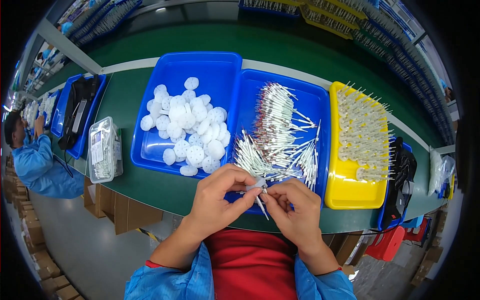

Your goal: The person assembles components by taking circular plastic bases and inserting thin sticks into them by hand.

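My left hand (216, 200) pinches a small white plastic disc (257, 184) between thumb and fingers. Opposite it, my right hand (296, 206) has its fingertips closed at the disc's edge, on a thin white stick-like piece (262, 208) pointing down toward me. Fingers partly hide where the two parts meet. Beyond my left hand, a blue tray (200, 60) carries a heap of round white discs (187, 120) with small holes. Just past both hands, a second blue tray (312, 90) contains many slim white sticks (275, 130), some with reddish ends.
To the right, a yellow tray (350, 197) holds rows of discs with sticks standing in them. A clear plastic box (106, 150) stands on the left of the green table (135, 187). Dark strapped items (400, 175) lie far right. A person in blue (42, 162) sits at left.
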`<action>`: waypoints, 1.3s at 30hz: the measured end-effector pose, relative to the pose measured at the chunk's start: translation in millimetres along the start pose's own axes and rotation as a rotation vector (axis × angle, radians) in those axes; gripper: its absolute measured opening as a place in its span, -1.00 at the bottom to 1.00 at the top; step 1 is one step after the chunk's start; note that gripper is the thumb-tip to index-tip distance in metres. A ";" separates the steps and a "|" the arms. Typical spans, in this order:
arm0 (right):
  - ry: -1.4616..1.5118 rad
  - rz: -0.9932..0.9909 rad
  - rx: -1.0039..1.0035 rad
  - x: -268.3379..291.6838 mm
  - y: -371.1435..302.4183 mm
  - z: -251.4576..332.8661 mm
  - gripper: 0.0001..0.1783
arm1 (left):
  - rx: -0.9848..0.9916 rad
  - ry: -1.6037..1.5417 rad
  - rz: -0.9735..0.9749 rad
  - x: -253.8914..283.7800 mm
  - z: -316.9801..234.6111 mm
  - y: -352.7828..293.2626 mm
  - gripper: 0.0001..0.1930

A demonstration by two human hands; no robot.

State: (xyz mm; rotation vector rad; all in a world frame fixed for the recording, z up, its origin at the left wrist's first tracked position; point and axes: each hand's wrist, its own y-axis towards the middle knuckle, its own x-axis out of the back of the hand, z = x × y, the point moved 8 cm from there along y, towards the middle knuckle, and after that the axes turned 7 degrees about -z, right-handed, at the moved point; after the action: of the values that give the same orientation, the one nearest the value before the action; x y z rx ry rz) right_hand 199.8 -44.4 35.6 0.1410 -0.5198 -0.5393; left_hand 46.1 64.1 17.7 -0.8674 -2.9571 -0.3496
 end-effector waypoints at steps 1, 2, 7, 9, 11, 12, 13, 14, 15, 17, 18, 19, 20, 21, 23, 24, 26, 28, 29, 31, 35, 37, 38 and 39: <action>0.009 0.004 -0.015 -0.7 -0.8 -0.6 -0.81 | 0.005 0.005 0.001 -0.1 -0.1 -0.2 -0.81; 0.009 0.004 -0.016 -0.9 -1.0 0.6 -0.81 | 0.005 0.005 0.001 -0.1 0.3 -0.2 -0.81; -0.111 0.029 0.072 -4.4 -0.8 6.2 -0.81 | -0.074 0.145 0.023 -3.9 -6.3 1.3 -0.82; -0.134 0.051 0.080 -3.6 1.3 8.1 -0.81 | -0.085 0.172 0.031 -5.0 -8.3 1.4 -0.81; -0.157 0.074 0.087 -4.4 1.5 9.3 -0.82 | -0.095 0.200 0.038 -5.5 -9.6 0.8 -0.81; -0.168 0.076 0.090 -4.8 1.5 9.8 -0.82 | -0.099 0.214 0.046 -5.6 -10.1 0.8 -0.81; -0.179 0.078 0.092 -5.3 1.5 10.2 -0.82 | -0.104 0.229 0.055 -6.1 -10.2 0.7 -0.81; -0.180 0.078 0.092 -5.6 1.2 10.3 -0.82 | -0.104 0.228 0.055 -6.5 -10.2 0.1 -0.81; -0.183 0.071 0.092 -5.8 0.2 10.2 -0.81 | -0.095 0.233 0.059 -7.1 -9.1 -1.5 -0.81; -0.186 0.066 0.093 -6.4 -1.6 10.2 -0.81 | -0.085 0.239 0.062 -7.7 -7.6 -2.6 -0.80; -0.173 0.054 0.079 -5.8 -2.0 9.7 -0.80 | -0.092 0.226 0.057 -7.3 -8.1 -2.1 -0.80; -0.160 0.042 0.065 -5.1 -2.3 9.0 -0.78 | -0.099 0.214 0.052 -6.8 -8.4 -1.6 -0.80; -0.160 0.042 0.065 -5.2 -3.0 8.8 -0.78 | -0.099 0.214 0.052 -6.7 -6.4 -0.9 -0.80; -0.141 0.022 0.076 -3.6 -3.1 9.5 -0.76 | -0.191 0.196 0.025 -5.0 -11.0 -0.3 -0.76; -0.121 0.001 0.088 -2.2 -3.1 8.7 -0.73 | -0.282 0.178 -0.002 -4.3 -18.1 -2.0 -0.73; -0.103 -0.011 0.116 -1.4 -3.7 8.7 -0.72 | -0.233 0.124 -0.032 -4.2 -16.1 -2.9 -0.72; -0.084 -0.023 0.144 -0.5 -4.9 8.7 -0.70 | -0.182 0.069 -0.062 -2.6 -14.8 -3.2 -0.71; -0.079 -0.018 0.137 -0.5 -6.4 7.2 -0.70 | -0.125 0.062 -0.031 -3.7 -12.5 -3.5 -0.68; -0.078 -0.017 0.136 -0.3 -6.6 7.2 -0.70 | -0.124 0.062 -0.032 -2.3 -12.5 -3.3 -0.68; -0.072 -0.013 0.135 -0.7 -6.6 7.8 -0.70 | -0.211 0.159 0.020 -3.8 -17.5 -2.1 -0.68; -0.078 -0.010 0.149 -0.9 -5.9 10.3 -0.70 | -0.321 0.236 0.014 -4.8 -25.1 -0.4 -0.65; -0.079 -0.007 0.159 -1.2 -6.4 10.4 -0.70 | -0.300 0.204 0.045 -8.0 -21.2 -2.6 -0.63; -0.078 -0.007 0.159 -1.2 -6.7 10.3 -0.70 | -0.300 0.205 0.044 -7.8 -24.2 -2.6 -0.63; -0.077 -0.014 0.157 -0.3 -7.2 9.7 -0.71 | -0.276 0.217 0.030 -6.6 -27.2 -1.2 -0.64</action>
State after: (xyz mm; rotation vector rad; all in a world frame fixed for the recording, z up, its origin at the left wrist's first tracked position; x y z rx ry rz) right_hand 191.4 -50.3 42.0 0.2744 -0.6364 -0.5187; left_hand 50.3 53.5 43.3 -0.8351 -2.7326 -0.8091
